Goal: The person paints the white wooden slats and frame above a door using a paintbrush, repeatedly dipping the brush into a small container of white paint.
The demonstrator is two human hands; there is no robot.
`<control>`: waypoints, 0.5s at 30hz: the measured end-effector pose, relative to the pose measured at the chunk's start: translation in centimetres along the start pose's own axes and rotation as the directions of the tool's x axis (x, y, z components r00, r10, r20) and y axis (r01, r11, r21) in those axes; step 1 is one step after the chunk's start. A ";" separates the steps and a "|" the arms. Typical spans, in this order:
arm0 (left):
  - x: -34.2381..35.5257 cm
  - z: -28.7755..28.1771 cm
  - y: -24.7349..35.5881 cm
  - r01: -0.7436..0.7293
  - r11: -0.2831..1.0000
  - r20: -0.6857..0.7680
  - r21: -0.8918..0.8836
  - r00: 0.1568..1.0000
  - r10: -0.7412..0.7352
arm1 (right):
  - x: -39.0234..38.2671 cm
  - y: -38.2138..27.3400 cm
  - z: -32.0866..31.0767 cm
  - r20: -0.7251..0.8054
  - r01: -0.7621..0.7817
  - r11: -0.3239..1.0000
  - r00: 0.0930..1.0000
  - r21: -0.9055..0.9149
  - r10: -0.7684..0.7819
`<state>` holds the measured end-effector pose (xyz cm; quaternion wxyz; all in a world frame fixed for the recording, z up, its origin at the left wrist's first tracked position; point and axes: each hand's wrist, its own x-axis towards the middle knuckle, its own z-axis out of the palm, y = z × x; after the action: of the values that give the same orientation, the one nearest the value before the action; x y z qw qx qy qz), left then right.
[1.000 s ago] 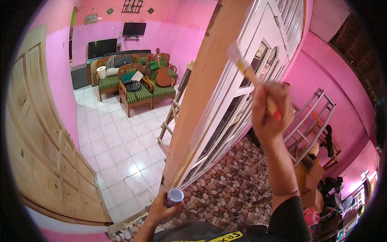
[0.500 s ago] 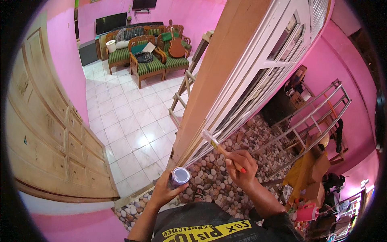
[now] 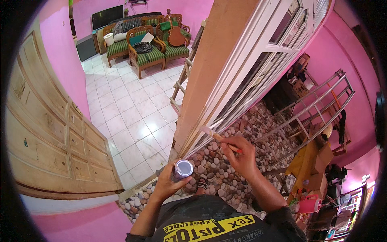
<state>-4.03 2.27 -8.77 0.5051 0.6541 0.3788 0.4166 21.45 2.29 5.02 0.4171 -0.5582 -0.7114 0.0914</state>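
My left hand is wrapped round a small open can with pale grey-blue paint inside. In my right hand is a paintbrush with a wooden handle and a red end. Its bristles point up and left, at the lower part of the door frame. Whether they touch the frame I cannot tell. That frame has a bare brown face on the left and white-painted mouldings on the right, leading to a white window.
A worn wooden door stands at the left. Beyond the frame are white floor tiles, green-striped chairs, a guitar and a wooden ladder. A metal ladder, boxes and a pink jug are at the right. Pebble-patterned flooring lies below.
My right hand and the brush have shifted slightly up and left along the frame, and the brush is tilted flatter. The can has moved a little up and right. The view has turned slightly.
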 end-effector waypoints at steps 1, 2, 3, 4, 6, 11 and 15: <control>0.0 0.1 0.0 0.006 1.000 0.006 -0.013 1.000 -0.006 | 0.6 0.0 -0.1 -0.002 0.000 1.000 1.000 0.001 0.000; 0.0 0.1 0.0 0.005 1.000 0.008 -0.011 1.000 -0.005 | 1.4 0.0 -0.1 -0.020 0.019 1.000 1.000 -0.004 -0.019; 0.0 0.2 0.0 -0.006 1.000 0.005 -0.004 1.000 0.006 | 2.1 0.0 -0.3 -0.039 0.038 0.999 0.999 -0.009 -0.038; -0.1 0.1 0.0 -0.017 1.000 -0.001 0.005 1.000 0.017 | 2.9 0.0 -0.6 -0.040 0.039 0.999 0.998 -0.006 -0.039; -0.1 0.2 0.4 -0.004 0.999 0.001 0.033 1.000 0.004 | 4.3 -0.3 -1.5 -0.104 0.104 0.993 0.989 -0.047 -0.108; -0.8 0.3 -0.1 0.032 0.999 -0.006 0.019 0.999 -0.032 | 5.9 -2.1 -4.2 -0.277 0.080 0.982 0.960 0.172 -0.030; -1.5 0.9 -0.7 0.040 0.999 -0.067 0.007 0.997 -0.039 | 4.3 -1.4 -4.2 -0.192 0.143 0.984 0.974 0.105 -0.122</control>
<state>-3.80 0.76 -9.82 0.4974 0.6343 0.4100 0.4267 23.24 4.10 10.64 0.5186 -0.4899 -0.6988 0.0529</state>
